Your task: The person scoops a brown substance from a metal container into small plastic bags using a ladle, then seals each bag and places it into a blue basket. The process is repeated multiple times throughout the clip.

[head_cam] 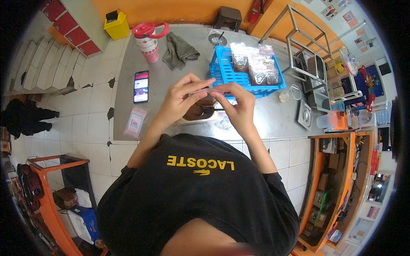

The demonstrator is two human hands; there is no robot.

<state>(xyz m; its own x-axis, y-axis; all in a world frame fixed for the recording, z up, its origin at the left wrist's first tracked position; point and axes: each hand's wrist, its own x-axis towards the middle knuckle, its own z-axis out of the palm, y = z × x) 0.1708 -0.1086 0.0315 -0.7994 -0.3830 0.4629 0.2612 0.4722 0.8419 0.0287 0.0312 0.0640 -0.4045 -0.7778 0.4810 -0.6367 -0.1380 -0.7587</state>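
Between my two hands is a small clear plastic zip bag [207, 100] with something brown in it. My left hand [182, 96] pinches one end of its top edge, and my right hand [238, 100] pinches the other. Below the bag sits a rectangular steel food pan [198, 122] of dark brown sauce or paste, partly hidden by my left hand. A dark utensil handle [219, 109] sticks out to the right of the pan. Just beyond my hands a blue plastic basket [221, 73] holds several filled zip bags [256, 65] with brown contents.
On the steel table [153, 124] are a phone [141, 86], a pack of bags [135, 123], a patterned tumbler [149, 44] and a grey cloth [179, 51]. To the right are a clear cup [289, 93], a steel lid [305, 114] and a metal frame rack [293, 35].
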